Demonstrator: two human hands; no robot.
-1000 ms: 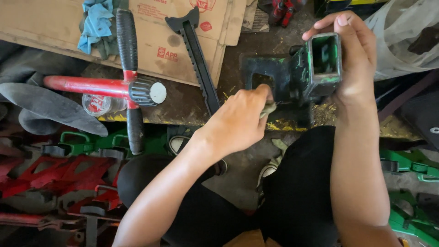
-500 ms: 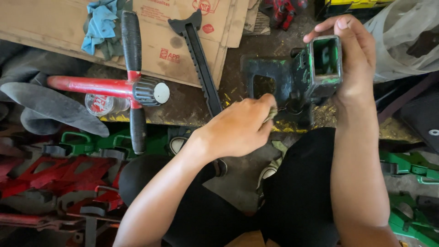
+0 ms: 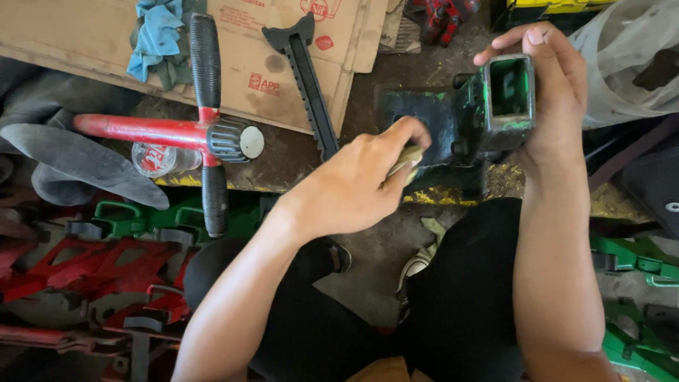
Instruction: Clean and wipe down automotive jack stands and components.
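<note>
Gripping the green metal bracket (image 3: 488, 117) upright with right hand (image 3: 559, 99), beside the red cross wrench (image 3: 205, 134); pinching a small yellowish pad (image 3: 404, 161) in left hand (image 3: 357, 184), fingers closed, touching the bracket's flat plate.

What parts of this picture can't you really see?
- Head view: the small tool in the left hand is mostly hidden by the fingers; its kind is unclear.
- The green metal part held by the right hand: its far side is hidden behind the palm.
- The green frames are cut off by the right edge.
</note>
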